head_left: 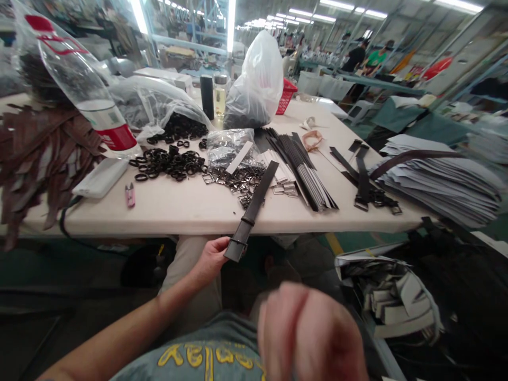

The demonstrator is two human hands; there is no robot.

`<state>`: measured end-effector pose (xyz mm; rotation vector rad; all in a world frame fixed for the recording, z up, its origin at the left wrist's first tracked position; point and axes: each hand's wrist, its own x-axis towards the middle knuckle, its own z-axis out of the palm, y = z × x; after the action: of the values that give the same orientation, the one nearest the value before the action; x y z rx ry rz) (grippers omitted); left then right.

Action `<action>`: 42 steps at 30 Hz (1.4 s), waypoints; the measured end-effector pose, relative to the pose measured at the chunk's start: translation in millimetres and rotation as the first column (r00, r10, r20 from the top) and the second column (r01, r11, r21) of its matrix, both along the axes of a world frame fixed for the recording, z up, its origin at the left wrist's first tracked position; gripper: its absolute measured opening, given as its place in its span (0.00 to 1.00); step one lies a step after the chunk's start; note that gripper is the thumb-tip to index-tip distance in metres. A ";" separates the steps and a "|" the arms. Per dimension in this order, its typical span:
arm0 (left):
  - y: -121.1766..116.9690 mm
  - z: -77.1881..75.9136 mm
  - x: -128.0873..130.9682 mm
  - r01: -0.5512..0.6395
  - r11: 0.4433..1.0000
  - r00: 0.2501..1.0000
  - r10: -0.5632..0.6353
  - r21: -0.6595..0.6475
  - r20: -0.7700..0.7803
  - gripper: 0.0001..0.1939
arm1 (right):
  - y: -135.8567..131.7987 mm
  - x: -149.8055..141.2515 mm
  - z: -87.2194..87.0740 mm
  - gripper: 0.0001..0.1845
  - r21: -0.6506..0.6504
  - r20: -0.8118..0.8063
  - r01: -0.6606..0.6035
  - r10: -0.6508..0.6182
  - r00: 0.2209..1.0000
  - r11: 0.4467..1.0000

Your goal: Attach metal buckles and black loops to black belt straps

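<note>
One strap (257,202), clamped in the left hand (213,257), juts beyond the right hand (311,330), whose hold I cannot tell.

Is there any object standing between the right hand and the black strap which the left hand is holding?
Nothing visible stands between the blurred right hand and the near end of the black strap; the gap looks open. The left hand holds that end.

Left hand (214,255): passable strip ahead-left along table (186,212) front, up to pink snips (130,196); loop pile (170,164) blocks beyond. Held strap (257,206) bars crossing rightward. Buckle pile (246,182) ahead, strap bundle (304,169) ahead-right obstruct. Right hand (311,333): open air toward left hand.
</note>
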<state>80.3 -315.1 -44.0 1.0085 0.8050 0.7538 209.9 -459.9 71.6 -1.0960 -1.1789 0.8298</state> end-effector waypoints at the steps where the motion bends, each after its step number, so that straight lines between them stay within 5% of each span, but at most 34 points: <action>1: -0.1 2.4 0.8 -0.004 1.000 1.000 0.004 -0.001 0.008 0.16 | 8.6 9.1 -13.4 0.05 -0.030 -0.004 0.060 -0.060 0.998 0.998; 3: -0.5 7.8 2.8 -0.011 1.000 1.000 0.011 -0.007 0.022 0.16 | 22.9 23.1 -47.7 0.06 -0.165 0.041 0.342 -0.340 0.940 0.925; 6: -2.3 14.4 7.7 0.005 1.000 0.999 -0.005 -0.019 0.039 0.16 | 36.5 28.8 -96.2 0.27 -0.410 -0.018 0.162 -0.185 0.983 0.898; 8: -4.8 16.3 11.9 0.039 0.999 0.998 -0.039 -0.010 0.048 0.16 | 44.0 23.3 -111.9 0.31 -0.406 -0.135 0.006 -0.067 0.989 0.914; 11: -9.7 16.2 18.5 0.080 0.997 0.995 -0.081 0.022 0.062 0.16 | 56.9 11.6 -109.4 0.25 -0.323 -0.257 -0.030 -0.056 0.965 0.946; 16: -15.1 16.6 28.3 0.074 0.997 0.994 -0.075 0.018 0.075 0.17 | 70.3 -0.4 -96.3 0.21 -0.275 -0.310 0.120 -0.206 0.928 0.954; 21: -15.9 19.2 36.7 0.061 0.998 0.993 -0.058 -0.027 0.099 0.17 | 75.2 -5.1 -106.2 0.21 -0.293 -0.305 0.250 -0.338 0.890 0.923; 30: -14.3 0.2 40.0 0.074 0.996 0.994 -0.070 -0.047 0.082 0.20 | 84.1 0.0 -117.8 0.20 -0.377 -0.465 0.209 -0.380 0.800 0.902; 34: 13.4 7.9 29.7 0.299 0.954 0.954 -0.299 0.023 0.016 0.22 | 91.0 10.8 -118.8 0.21 -0.401 -0.474 0.245 -0.429 0.769 0.883; 36: 40.1 21.3 17.6 0.308 0.947 0.949 -0.299 0.093 -0.097 0.22 | 93.7 19.7 -120.3 0.21 -0.391 -0.429 0.291 -0.452 0.782 0.873; 38: 73.4 36.2 2.2 0.188 0.954 0.962 -0.131 0.232 -0.241 0.22 | 94.0 28.6 -122.6 0.21 -0.372 -0.368 0.342 -0.475 0.800 0.863; 40: 110.3 48.0 -14.4 0.085 0.898 0.890 0.126 0.431 -0.438 0.19 | 92.0 35.0 -124.9 0.21 -0.360 -0.332 0.359 -0.478 0.813 0.861; 42: 146.3 54.7 -29.6 0.005 0.860 0.835 0.278 0.511 -0.475 0.14 | 89.1 37.5 -126.2 0.21 -0.358 -0.319 0.335 -0.452 0.833 0.871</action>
<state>50.7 -168.8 10.7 1.6890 1.2162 0.8384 247.4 -370.8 -54.6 -1.2834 -0.4678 0.8548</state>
